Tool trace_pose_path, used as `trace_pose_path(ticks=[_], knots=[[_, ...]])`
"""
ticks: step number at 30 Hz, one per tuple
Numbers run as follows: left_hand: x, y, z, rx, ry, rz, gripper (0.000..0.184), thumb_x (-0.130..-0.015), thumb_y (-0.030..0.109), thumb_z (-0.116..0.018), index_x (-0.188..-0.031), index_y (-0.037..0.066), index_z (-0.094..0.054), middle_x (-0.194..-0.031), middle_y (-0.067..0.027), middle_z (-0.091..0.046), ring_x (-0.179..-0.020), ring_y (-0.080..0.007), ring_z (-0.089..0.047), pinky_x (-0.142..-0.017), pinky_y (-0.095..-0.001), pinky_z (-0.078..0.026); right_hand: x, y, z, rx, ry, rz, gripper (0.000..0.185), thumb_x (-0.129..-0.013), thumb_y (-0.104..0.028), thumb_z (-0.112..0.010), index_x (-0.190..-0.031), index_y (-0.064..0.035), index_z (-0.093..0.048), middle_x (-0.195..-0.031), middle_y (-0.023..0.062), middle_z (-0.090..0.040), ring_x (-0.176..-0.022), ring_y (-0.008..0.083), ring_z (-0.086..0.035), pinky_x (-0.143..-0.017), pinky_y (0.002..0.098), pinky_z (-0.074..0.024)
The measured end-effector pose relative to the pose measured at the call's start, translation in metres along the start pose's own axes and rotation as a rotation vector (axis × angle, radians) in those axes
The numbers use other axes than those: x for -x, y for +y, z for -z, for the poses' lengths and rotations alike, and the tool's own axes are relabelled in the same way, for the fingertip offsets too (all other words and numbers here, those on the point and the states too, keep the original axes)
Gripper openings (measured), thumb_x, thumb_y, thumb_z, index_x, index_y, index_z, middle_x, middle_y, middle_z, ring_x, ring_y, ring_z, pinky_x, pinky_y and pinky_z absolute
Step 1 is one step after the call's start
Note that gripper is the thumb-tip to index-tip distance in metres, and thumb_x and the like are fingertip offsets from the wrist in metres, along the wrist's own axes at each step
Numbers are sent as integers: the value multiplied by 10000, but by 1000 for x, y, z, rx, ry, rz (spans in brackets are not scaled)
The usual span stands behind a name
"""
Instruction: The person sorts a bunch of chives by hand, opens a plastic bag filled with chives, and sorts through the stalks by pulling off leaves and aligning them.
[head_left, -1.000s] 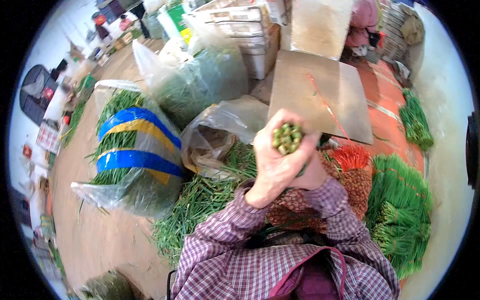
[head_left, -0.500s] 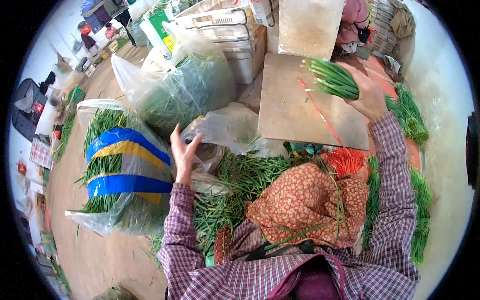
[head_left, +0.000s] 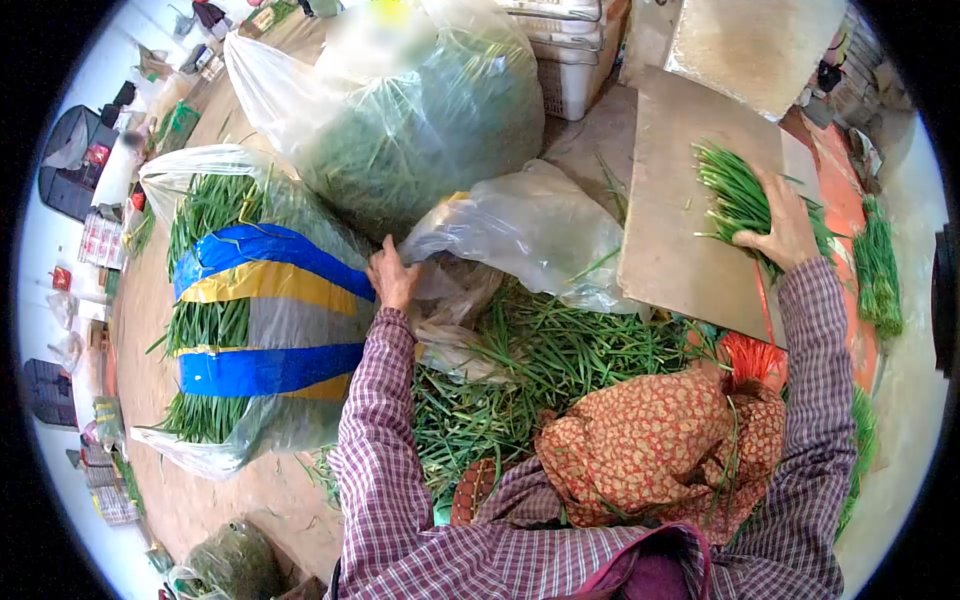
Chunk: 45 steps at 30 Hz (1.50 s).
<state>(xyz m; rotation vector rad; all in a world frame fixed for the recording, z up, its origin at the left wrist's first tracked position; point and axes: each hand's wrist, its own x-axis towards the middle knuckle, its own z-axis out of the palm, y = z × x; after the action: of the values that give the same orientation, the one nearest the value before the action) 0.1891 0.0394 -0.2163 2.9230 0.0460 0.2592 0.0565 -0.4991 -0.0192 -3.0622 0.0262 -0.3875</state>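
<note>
A bunch of green chives (head_left: 737, 192) lies on the tan board (head_left: 680, 250), its pale cut ends pointing left. My right hand (head_left: 785, 222) is wrapped around the bunch, thumb in front and fingers behind. My left hand (head_left: 393, 275) is pinched closed at the near end of a clear plastic bag (head_left: 520, 220). Below that bag, a heap of loose green leaves (head_left: 560, 345) spreads towards my lap. Red tie strands (head_left: 750, 358) hang beneath the board's near edge, beside the flowered cloth (head_left: 640, 430) on my lap.
Left of me sits a bag of greens wrapped in a blue and yellow band (head_left: 270, 255). A large, full clear bag (head_left: 430, 130) stands behind it. White crates (head_left: 570, 70) are stacked at the back. More chive bunches (head_left: 878, 270) lie by the right wall.
My right hand has lowered the chives from above onto the board. My left hand's fingers, spread before, have closed at the clear bag. The whole view has shifted.
</note>
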Motion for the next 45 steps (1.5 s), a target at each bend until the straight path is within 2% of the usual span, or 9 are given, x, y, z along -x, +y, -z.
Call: trace_pose_path(ticks=[2, 5, 16, 23, 27, 33, 36, 41, 45], knots=[[-8, -21, -31, 228, 79, -178, 307, -717, 96, -635, -1015, 27, -615, -884, -180, -630, -815, -335, -602, -782, -415, -468, -8, -34, 1, -137, 70, 85, 911, -573, -315, -781, -1367, -136, -372, -1212, 159, -492, -1143, 329, -469, -981, 398, -373], [11, 7, -14, 415, -86, -310, 212, -721, 93, -624, -916, 9, -639, -844, -191, -625, -755, -318, -617, -682, -390, -497, -14, -100, 6, -373, 182, 359, 747, -691, -221, -728, -1344, -93, -390, -1246, 153, -487, -1182, 316, -459, -1011, 391, -373], [279, 79, 86, 785, -776, -797, 201, -742, 117, -600, -916, 18, -593, -858, -146, -612, -796, -313, -611, -691, -416, -497, -17, -276, -101, -416, -504, 554, 723, -738, -296, -728, -1361, -213, -371, -1263, 112, -450, -1194, 269, -418, -1035, 477, -332], [320, 106, 110, 1147, -846, -827, 138, -776, 123, -525, -810, -10, -523, -743, -171, -561, -738, -350, -571, -639, -419, -452, -27, -270, -163, -189, -383, 101, 953, -673, -467, -758, -1432, -293, -210, -1428, 155, -283, -1308, 351, -297, -1071, 570, -227], [322, 103, 107, 1061, -1031, -803, 211, -797, 152, -539, -916, -22, -538, -856, -181, -572, -809, -345, -568, -693, -415, -464, -13, -305, -176, -267, -663, -159, 1100, -628, -545, -755, -1461, -265, -94, -1453, 185, -234, -1312, 363, -302, -1061, 588, -218], [279, 96, 138, 890, -1170, -817, 294, -784, 169, -592, -1002, -24, -559, -899, -175, -598, -835, -316, -592, -743, -399, -488, -4, -298, -221, -46, -843, 30, 570, -830, -276, -616, -1337, -121, -409, -1202, 213, -555, -1087, 322, -569, -909, 426, -462], [219, 62, 161, 1005, -1043, -626, 371, -765, 244, -672, -1059, 26, -608, -963, -125, -647, -875, -228, -631, -752, -342, -508, -11, -272, -198, -297, -636, 10, 245, -852, -184, -547, -1011, -27, -649, -961, 185, -653, -888, 290, -646, -747, 356, -535], [107, 5, 105, 798, -137, -77, 779, -685, 356, -765, -1316, 43, -433, -1313, -165, -447, -1220, -294, -431, -987, -408, -380, -34, -260, -94, -871, -418, 10, 246, -820, -178, -587, -995, -16, -647, -904, 138, -664, -784, 197, -627, -755, 313, -488], [69, -11, 54, 489, -100, -82, 1001, -620, 374, -809, -1385, -7, -288, -1342, -250, -388, -1245, -339, -397, -1051, -423, -315, -33, -254, -5, -1455, -337, 223, 228, -852, -100, -521, -1043, -5, -603, -906, 18, -635, -817, 74, -553, -753, 242, -444]])
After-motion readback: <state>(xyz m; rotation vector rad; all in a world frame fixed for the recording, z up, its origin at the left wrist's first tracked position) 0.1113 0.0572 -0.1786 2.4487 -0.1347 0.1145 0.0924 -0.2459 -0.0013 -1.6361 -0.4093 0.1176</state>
